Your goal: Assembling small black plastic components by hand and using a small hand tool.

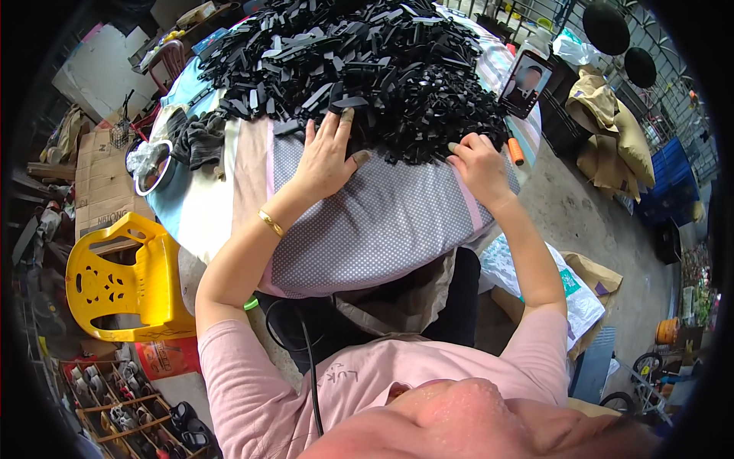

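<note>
A large heap of small black plastic parts (306, 57) covers the far side of the cloth-covered round table (367, 222). At the heap's near edge my left hand (325, 161) lies with fingers stretched and spread, its fingertips touching a flat black piece (350, 102). My right hand (482, 167) is at the heap's right, beside a pile of smaller black pieces (428, 122). Its fingers are curled together in a pinch; whatever is between them is hidden. Near that hand lies an orange handle (516, 151).
A phone (525, 83) stands at the table's right edge. Dark gloves (200, 138) and a white bowl (157, 172) with a plastic bag are on the left. A yellow plastic chair (157, 279) stands left of the table, sacks (612, 145) to the right. A cable (310, 359) hangs before me.
</note>
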{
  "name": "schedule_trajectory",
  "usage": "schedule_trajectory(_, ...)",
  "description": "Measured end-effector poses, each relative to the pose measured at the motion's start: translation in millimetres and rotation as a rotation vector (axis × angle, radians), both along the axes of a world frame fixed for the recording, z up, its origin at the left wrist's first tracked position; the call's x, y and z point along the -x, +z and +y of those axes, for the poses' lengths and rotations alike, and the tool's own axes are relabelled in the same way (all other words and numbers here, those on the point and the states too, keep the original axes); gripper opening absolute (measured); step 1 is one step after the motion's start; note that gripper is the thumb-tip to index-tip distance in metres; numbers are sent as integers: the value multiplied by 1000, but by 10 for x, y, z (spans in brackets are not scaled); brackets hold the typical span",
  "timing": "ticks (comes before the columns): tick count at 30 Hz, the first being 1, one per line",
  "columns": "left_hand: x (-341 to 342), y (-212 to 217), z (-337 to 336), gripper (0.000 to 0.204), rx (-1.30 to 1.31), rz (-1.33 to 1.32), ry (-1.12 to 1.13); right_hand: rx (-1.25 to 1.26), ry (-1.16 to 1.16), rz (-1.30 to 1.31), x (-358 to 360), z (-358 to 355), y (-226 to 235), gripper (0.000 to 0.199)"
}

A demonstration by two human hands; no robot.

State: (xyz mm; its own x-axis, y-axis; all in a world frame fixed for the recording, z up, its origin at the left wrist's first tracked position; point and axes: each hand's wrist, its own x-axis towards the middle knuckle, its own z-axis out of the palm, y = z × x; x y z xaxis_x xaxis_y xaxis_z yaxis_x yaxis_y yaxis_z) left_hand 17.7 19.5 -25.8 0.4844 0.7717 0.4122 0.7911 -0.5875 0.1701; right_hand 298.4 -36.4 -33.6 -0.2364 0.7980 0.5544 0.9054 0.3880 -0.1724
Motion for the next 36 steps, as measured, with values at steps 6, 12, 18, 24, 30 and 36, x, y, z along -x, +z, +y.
schedule_trajectory(6,104,161,-108,68,185,-341,-69,5,-1,150,71,-68,71,12)
schedule_trajectory(12,141,159,-213,65,74,-249,61,169,-7,406,275,-104,170,13)
schedule_trajectory(18,149,127,-213,43,89,-117,214,362,118,227,387,-170,115,21)
schedule_trajectory(24,160,185,-196,36,-182,-325,-105,80,150,34,365,-221,107,18)
schedule_trajectory(30,-13,344,-511,29,315,-411,-384,128,118,257,395,-228,40,17)
schedule_trajectory(36,90,255,-372,26,806,-532,-296,225,121,61,396,-265,133,14)
